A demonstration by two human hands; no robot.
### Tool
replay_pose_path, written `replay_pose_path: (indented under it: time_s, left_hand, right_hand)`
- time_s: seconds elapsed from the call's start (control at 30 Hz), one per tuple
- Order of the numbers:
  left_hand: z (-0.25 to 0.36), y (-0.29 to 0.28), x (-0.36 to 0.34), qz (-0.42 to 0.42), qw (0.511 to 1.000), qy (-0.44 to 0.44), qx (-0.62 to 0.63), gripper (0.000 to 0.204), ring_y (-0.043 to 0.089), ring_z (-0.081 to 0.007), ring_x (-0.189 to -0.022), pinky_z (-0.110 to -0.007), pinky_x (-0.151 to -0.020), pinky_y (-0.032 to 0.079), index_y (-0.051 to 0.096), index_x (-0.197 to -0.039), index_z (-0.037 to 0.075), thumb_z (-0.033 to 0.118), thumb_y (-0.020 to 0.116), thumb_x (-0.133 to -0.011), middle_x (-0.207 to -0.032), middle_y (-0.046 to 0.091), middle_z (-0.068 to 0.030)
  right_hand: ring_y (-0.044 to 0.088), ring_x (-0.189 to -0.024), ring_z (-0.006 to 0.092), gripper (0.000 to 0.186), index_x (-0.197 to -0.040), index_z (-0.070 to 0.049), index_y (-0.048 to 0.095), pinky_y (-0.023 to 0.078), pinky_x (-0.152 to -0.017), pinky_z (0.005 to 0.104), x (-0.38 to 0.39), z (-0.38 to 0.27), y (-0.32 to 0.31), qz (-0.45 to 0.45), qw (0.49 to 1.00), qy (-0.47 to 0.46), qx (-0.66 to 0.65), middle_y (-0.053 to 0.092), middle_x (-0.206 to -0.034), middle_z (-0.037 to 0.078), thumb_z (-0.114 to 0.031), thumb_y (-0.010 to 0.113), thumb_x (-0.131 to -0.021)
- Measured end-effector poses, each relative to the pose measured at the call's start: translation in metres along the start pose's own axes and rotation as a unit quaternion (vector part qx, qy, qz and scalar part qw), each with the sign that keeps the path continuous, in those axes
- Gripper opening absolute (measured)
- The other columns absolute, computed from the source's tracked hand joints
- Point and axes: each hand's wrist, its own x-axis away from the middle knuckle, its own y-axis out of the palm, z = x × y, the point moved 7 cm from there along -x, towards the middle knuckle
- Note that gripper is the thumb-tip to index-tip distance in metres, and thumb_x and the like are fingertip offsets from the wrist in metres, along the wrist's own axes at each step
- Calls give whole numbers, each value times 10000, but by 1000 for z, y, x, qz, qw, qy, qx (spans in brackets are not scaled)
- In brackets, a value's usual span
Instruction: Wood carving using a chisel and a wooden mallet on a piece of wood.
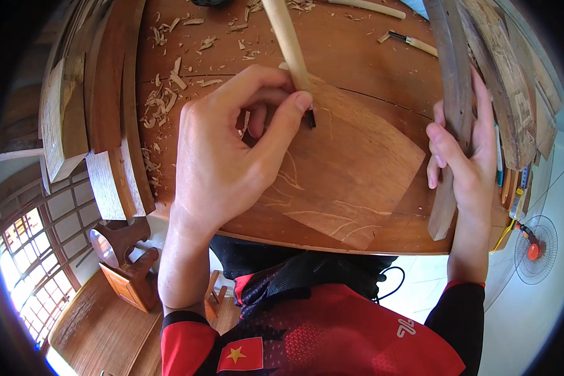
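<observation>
My left hand grips a carving tool with a long pale wooden handle, its short dark tip touching or just above a thin brown wooden panel marked with pale carved leaf-like lines. The panel lies on the wooden tabletop at a slant. My right hand is closed round a long, greyish-brown wooden bar at the right of the panel, held lengthwise near the table's front edge.
Wood shavings scatter over the tabletop. A second chisel lies at the back right. Stacked boards line the left and right sides. Beyond them are a fan and wooden furniture.
</observation>
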Motion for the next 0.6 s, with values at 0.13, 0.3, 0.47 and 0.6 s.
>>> replay_pose_path:
  time_s: [0.13, 0.3, 0.47, 0.6]
  left_hand:
    - [4, 5, -2, -41, 999, -3, -8, 161, 567, -60, -751, -214, -709, 448, 676, -1019, -42, 98, 679, -939, -873, 686, -33]
    - [8, 8, -6, -32, 996, 80, -24, 141, 416, -75, -658, -237, -605, 348, 663, -1007, -16, 110, 655, -943, -859, 599, -18]
    - [6, 12, -2, -16, 992, 119, -34, 126, 376, -75, -637, -245, -579, 312, 646, -1013, -4, 107, 607, -968, -857, 548, -14]
    - [4, 14, -2, -14, 990, 135, -28, 129, 380, -78, -638, -241, -579, 310, 633, -1021, -10, 102, 581, -985, -862, 538, -24]
  right_hand:
    - [522, -571, 58, 829, -1551, -79, 258, 463, -390, 207, 4, 14, 0, 3, 1000, 17, -4, 564, -930, 63, -53, 727, -868]
    - [532, -574, 62, 754, -1535, -62, 286, 445, -395, 209, 3, 5, -1, -49, 999, 11, -14, 585, -927, 75, -88, 691, -900]
    - [519, -599, 75, 658, -1533, -31, 282, 428, -470, 194, -16, -37, 0, -169, 973, -44, 152, 585, -1067, 141, -88, 579, -949]
    - [516, -603, 54, 651, -1522, -35, 340, 419, -490, 190, -47, -72, -15, -109, 949, -71, 286, 609, -1077, 118, -157, 614, -944]
